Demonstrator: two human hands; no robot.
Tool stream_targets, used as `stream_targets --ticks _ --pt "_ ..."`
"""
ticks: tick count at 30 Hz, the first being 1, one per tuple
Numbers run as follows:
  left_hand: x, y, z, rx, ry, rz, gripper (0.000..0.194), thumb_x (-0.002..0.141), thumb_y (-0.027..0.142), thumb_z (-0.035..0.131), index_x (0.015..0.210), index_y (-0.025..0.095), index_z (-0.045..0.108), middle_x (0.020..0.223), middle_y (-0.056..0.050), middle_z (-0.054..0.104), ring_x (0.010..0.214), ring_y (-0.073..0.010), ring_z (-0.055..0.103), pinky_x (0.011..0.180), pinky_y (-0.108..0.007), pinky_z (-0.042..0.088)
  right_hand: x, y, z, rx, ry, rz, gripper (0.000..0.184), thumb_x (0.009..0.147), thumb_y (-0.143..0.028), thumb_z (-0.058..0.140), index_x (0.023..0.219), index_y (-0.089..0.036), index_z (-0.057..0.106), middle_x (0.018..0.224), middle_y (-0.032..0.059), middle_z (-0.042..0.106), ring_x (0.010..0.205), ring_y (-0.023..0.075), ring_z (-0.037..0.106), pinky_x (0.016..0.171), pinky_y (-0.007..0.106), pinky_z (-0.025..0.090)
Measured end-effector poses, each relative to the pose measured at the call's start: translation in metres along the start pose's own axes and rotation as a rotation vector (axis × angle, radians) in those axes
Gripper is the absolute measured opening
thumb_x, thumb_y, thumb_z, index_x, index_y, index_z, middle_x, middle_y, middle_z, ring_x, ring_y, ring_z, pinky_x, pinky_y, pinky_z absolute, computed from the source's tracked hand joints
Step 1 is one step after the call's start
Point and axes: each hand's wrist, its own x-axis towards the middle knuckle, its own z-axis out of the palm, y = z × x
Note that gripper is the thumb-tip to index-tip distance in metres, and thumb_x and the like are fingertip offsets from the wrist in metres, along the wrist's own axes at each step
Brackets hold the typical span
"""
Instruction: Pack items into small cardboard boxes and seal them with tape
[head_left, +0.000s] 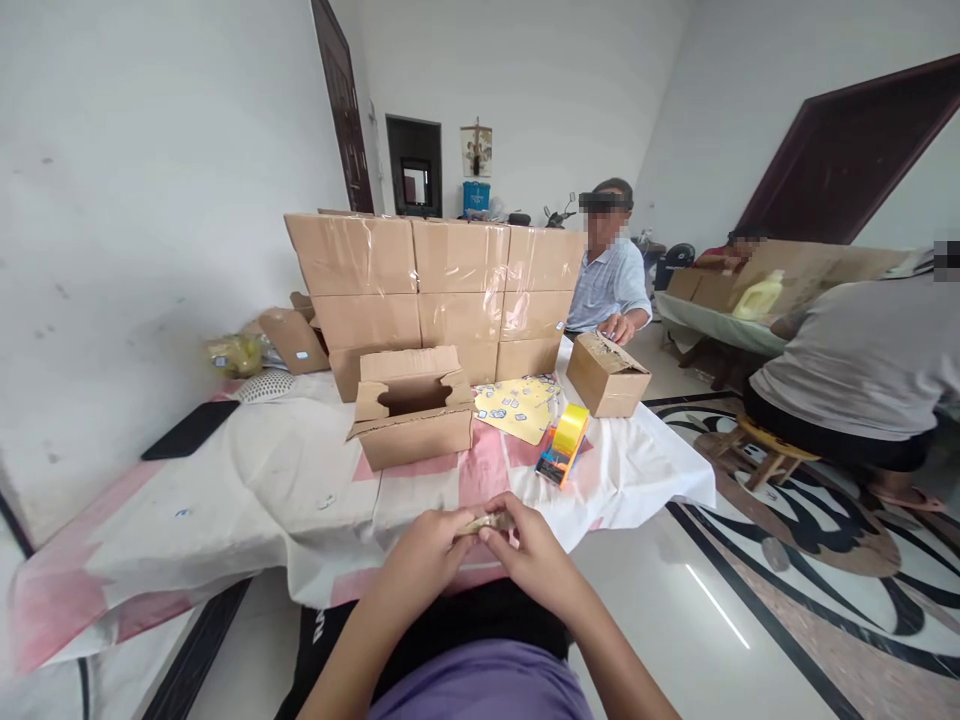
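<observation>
My left hand [427,555] and my right hand [531,555] meet at the near edge of the low table, just above my lap. Both pinch a small brownish item [487,522] between the fingertips; it is too small to name. Straight ahead on the white and pink cloth [300,490] stands an open cardboard box [412,408] with its flaps up. A tape dispenser with yellow tape [564,443] lies to the right of my hands.
A wall of taped cartons [435,285] stands behind the open box. A yellow sheet with small stickers [517,405] lies by it. Across the table a seated person has a hand on another small box [607,375]. Another person sits on a stool [765,445] at right. A black flat item [191,428] lies at left.
</observation>
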Motion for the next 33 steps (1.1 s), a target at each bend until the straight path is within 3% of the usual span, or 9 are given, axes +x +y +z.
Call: stream_targets --ticks 4,9,11,16,19,22,26,29,33 --pt "-0.002 -0.011 0.012 0.197 0.058 0.048 0.028 0.100 0.017 0.043 0.083 0.020 0.066 0.082 -0.005 0.074 0.075 -0.0219 0.069 0.065 -0.029 0.038 0.004 0.001 0.001 0.085 -0.091 0.140 0.028 0.091 -0.045 0.062 0.091 -0.017 0.066 0.075 0.0016 0.063 0.066 0.0146 0.053 0.061 0.026 0.038" --pt "-0.007 -0.011 0.012 0.464 0.396 0.311 0.028 0.092 0.005 0.046 0.079 0.020 0.066 0.073 -0.002 0.067 0.067 -0.0211 0.063 0.062 -0.032 0.036 0.012 -0.003 0.000 0.576 -0.222 0.406 0.038 0.079 -0.053 0.073 0.080 -0.019 0.058 0.053 -0.0066 0.046 0.047 0.0077 0.030 0.045 0.023 0.017" --pt "-0.008 -0.008 0.007 0.456 0.408 0.363 0.029 0.091 0.003 0.046 0.079 0.019 0.067 0.073 -0.002 0.067 0.068 -0.0204 0.062 0.062 -0.032 0.036 0.013 -0.003 0.002 0.639 -0.196 0.406 0.038 0.078 -0.052 0.075 0.076 -0.018 0.057 0.051 -0.0069 0.045 0.047 0.0069 0.028 0.046 0.024 0.014" --pt "-0.012 0.007 -0.015 0.056 0.083 0.050 0.026 0.086 0.011 0.056 0.100 0.026 0.072 0.094 0.000 0.075 0.085 -0.0188 0.067 0.073 -0.027 0.042 0.013 0.007 0.012 0.447 -0.102 0.200 0.041 0.083 -0.056 0.072 0.076 -0.018 0.058 0.056 -0.0061 0.046 0.053 0.0089 0.035 0.053 0.023 0.026" --pt "-0.014 0.014 -0.024 -0.117 -0.033 -0.026 0.034 0.079 0.017 0.064 0.111 0.030 0.069 0.101 0.002 0.073 0.090 -0.0185 0.064 0.078 -0.026 0.042 0.011 0.011 0.015 0.214 -0.013 0.019 0.032 0.092 -0.046 0.064 0.079 -0.018 0.059 0.068 -0.0020 0.056 0.065 0.0125 0.048 0.063 0.025 0.037" --pt "-0.012 0.011 -0.023 -0.125 -0.038 -0.120 0.011 0.085 0.023 0.056 0.083 0.023 0.067 0.078 0.002 0.068 0.075 -0.0173 0.059 0.069 -0.027 0.037 0.008 0.009 0.014 -0.028 -0.022 -0.132 0.022 0.100 -0.032 0.055 0.084 -0.020 0.064 0.081 0.0009 0.065 0.077 0.0152 0.057 0.071 0.026 0.040" --pt "-0.004 0.000 -0.011 -0.194 -0.049 -0.159 0.031 0.092 0.036 0.051 0.066 0.020 0.058 0.065 0.000 0.065 0.065 -0.0170 0.059 0.062 -0.027 0.034 0.004 0.008 0.007 -0.358 -0.018 -0.317 0.022 0.104 -0.025 0.048 0.090 -0.022 0.065 0.086 0.0027 0.066 0.081 0.0170 0.059 0.075 0.028 0.041" --pt "0.003 -0.005 0.007 -0.336 -0.020 -0.108 0.031 0.092 0.036 0.052 0.067 0.020 0.061 0.064 0.000 0.068 0.064 -0.0161 0.061 0.063 -0.026 0.037 0.002 0.010 -0.002 -0.438 -0.001 -0.310 0.021 0.104 -0.023 0.048 0.091 -0.022 0.064 0.087 0.0029 0.066 0.082 0.0177 0.060 0.076 0.028 0.042" --pt "0.010 -0.011 0.033 -0.381 0.144 -0.044 0.025 0.088 0.030 0.056 0.068 0.020 0.067 0.065 0.000 0.069 0.064 -0.0159 0.060 0.065 -0.027 0.039 -0.003 0.010 -0.013 -0.377 -0.005 -0.205 0.013 0.099 -0.021 0.055 0.106 -0.024 0.065 0.098 0.0032 0.067 0.087 0.0177 0.062 0.076 0.028 0.046"
